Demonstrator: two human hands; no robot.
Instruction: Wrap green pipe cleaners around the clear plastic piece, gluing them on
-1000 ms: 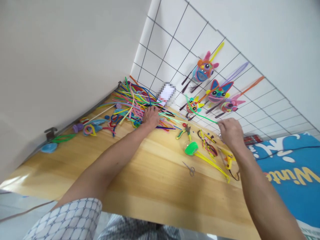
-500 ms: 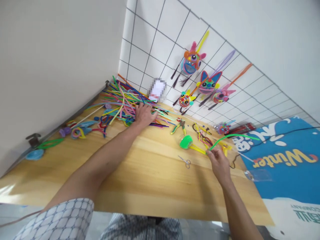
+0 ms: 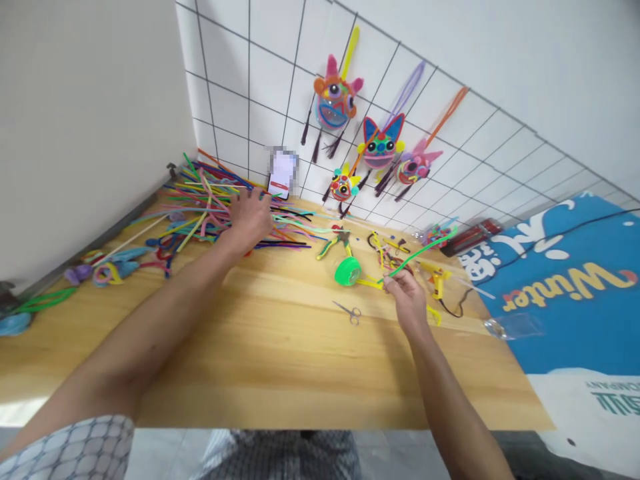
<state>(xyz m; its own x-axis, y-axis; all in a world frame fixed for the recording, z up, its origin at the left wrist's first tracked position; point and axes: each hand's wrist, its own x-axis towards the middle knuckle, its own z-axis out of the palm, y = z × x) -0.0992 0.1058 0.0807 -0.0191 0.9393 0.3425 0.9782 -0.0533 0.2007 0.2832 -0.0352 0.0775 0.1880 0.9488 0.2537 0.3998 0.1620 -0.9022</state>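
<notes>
My left hand lies on a heap of multicoloured pipe cleaners at the back left, fingers apart and partly sunk among the stems. My right hand is closed, pinching one end of a green pipe cleaner that slants up to the right. Just left of those fingertips, a round green ball rests on the table, with yellow pipe cleaner running from it towards my right hand. Small scissors lie in front of the ball, and yellow-green handled pliers lie behind it.
Decorated mask-like ornaments hang on a white wire grid. A phone leans there. A yellow glue gun with a black cord lies at right, near a blue printed sheet. Blue and purple pieces lie left.
The view has shifted, so the scene sits further left. The green ball has turned, showing a different side. My left hand stays on the heap; my right hand still pinches the green pipe cleaner.
</notes>
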